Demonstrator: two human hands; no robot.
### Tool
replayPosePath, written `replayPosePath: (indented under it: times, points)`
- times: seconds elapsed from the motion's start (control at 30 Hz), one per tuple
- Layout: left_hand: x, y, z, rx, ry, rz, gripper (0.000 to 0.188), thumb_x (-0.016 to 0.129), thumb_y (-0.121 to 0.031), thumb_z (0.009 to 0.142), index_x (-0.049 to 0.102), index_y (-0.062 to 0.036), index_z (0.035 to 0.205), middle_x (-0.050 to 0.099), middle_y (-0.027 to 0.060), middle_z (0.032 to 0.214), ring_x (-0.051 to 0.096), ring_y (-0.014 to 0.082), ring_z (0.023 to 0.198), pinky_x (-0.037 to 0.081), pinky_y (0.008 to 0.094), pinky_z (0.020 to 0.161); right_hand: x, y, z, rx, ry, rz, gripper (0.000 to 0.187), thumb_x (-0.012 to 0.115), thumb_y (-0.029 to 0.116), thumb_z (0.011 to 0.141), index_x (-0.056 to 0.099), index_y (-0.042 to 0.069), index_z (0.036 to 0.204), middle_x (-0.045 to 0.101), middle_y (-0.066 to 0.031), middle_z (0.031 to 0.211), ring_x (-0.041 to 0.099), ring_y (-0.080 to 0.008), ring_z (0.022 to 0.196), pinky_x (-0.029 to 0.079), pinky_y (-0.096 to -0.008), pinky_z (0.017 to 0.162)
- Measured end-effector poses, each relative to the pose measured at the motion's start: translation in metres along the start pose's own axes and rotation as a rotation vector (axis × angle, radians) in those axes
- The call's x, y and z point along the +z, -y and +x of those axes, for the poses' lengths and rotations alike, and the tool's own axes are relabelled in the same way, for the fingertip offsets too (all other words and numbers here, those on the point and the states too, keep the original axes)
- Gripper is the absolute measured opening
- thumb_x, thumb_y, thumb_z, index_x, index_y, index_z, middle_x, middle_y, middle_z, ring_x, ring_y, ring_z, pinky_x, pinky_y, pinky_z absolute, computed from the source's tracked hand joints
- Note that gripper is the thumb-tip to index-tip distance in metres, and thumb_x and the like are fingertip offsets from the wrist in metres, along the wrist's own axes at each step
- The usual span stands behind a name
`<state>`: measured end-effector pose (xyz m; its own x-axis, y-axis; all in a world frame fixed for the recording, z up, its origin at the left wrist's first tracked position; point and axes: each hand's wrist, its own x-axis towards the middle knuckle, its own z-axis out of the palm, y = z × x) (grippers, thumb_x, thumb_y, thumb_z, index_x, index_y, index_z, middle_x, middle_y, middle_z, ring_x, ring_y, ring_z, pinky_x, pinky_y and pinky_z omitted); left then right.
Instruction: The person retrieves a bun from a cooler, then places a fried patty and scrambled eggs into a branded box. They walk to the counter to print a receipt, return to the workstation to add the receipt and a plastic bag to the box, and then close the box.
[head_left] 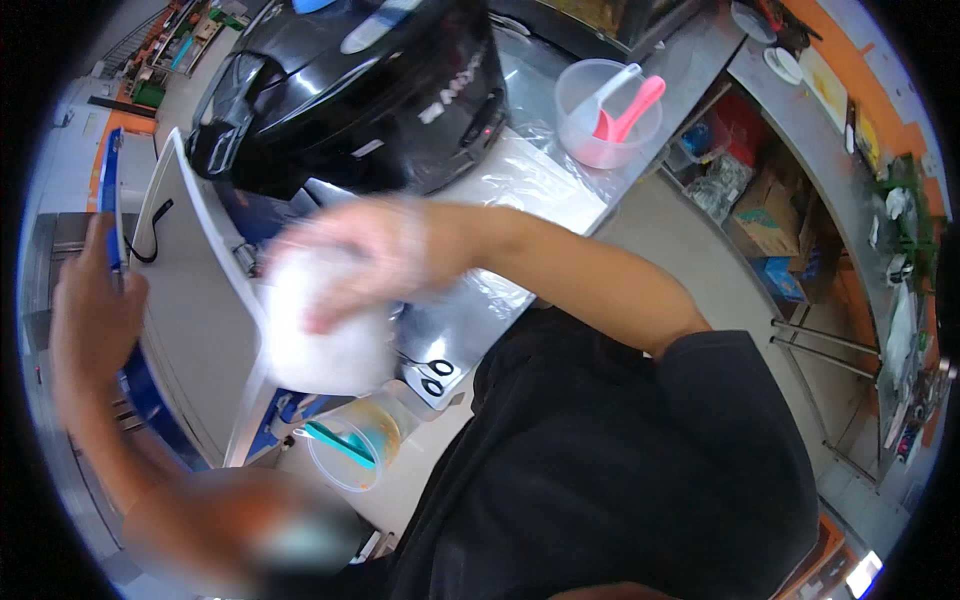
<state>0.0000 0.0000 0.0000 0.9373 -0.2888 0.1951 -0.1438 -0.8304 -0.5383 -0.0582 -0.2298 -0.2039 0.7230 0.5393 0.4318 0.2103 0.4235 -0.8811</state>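
Note:
My right hand [365, 250], in a clear plastic glove and smeared by motion, grips a rounded white thing [325, 340] from above; its kind is blurred. It hangs beside the white rim [255, 300] of a blue-and-white box. At the far left, my bare left hand [95, 310] lies against the blue edge of a raised lid [115, 190], one finger stretched upward and the thumb apart. Below the white thing stands a clear plastic tub [345, 475] with a teal-handled utensil [340, 445] in it.
A large black rice cooker [370, 110] stands on the metal counter [450, 330]. To its right, a clear tub [575, 95] holds a pink and a pale rice paddle. Shelving with a cardboard box [770, 215] runs along the right. A black strap [155, 225] hangs by the lid.

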Motion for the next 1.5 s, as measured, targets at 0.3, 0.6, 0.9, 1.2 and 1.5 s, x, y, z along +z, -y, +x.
replayPosePath:
  times: [0.3,0.6,0.9,1.2,1.5]
  points:
    - [0.015,-0.128,-0.043,-0.003,0.086,-0.500,0.040,0.061,-0.017,0.100,0.057,-0.0092,0.139,0.071,0.0184,0.118,0.072,0.0285,0.097,0.058,0.0393,0.080,-0.065,-0.016,-0.399,0.401,-0.829,0.585,0.063,0.068,0.048,0.092,0.055,0.004,0.135,0.065,-0.0092,0.113,0.067,-0.0195,0.098,0.057,-0.0340,0.083]
    - [0.094,-0.529,-0.164,0.545,1.146,-1.605,0.030,0.058,-0.005,0.099,0.060,0.0004,0.128,0.071,0.0111,0.108,0.068,0.0162,0.099,0.055,0.0313,0.084,-0.170,0.044,-0.590,0.111,-1.862,0.290,0.041,0.068,0.037,0.098,0.061,0.005,0.124,0.068,-0.0082,0.110,0.069,-0.0205,0.096,0.058,-0.0361,0.082]
    - [0.259,-0.832,-0.044,-0.325,1.036,-1.743,0.035,0.065,-0.024,0.094,0.064,-0.0059,0.125,0.069,0.0049,0.102,0.066,0.0218,0.092,0.053,0.0359,0.083,-0.188,0.024,-0.598,0.022,-2.170,0.300,0.040,0.062,0.038,0.101,0.063,0.002,0.121,0.069,-0.0106,0.110,0.069,-0.0211,0.095,0.059,-0.0386,0.081]
    - [0.371,-0.884,0.056,-1.066,0.997,-1.808,0.035,0.056,-0.018,0.097,0.059,0.0007,0.126,0.065,0.0121,0.114,0.063,0.0274,0.103,0.055,0.0381,0.092,-0.147,0.069,-0.605,0.454,-2.595,0.233,0.055,0.057,0.050,0.101,0.062,0.001,0.125,0.065,-0.0109,0.103,0.065,-0.0199,0.090,0.056,-0.0333,0.078]
    - [0.282,-0.882,0.009,-1.448,0.621,-2.181,0.035,0.047,-0.012,0.099,0.054,0.0072,0.128,0.060,0.0194,0.125,0.059,0.0330,0.115,0.056,0.0404,0.101,-0.270,0.171,-0.749,0.467,-2.542,-0.623,0.061,0.056,0.054,0.100,0.064,0.000,0.128,0.063,-0.0102,0.117,0.057,-0.0191,0.109,0.047,-0.0359,0.096]
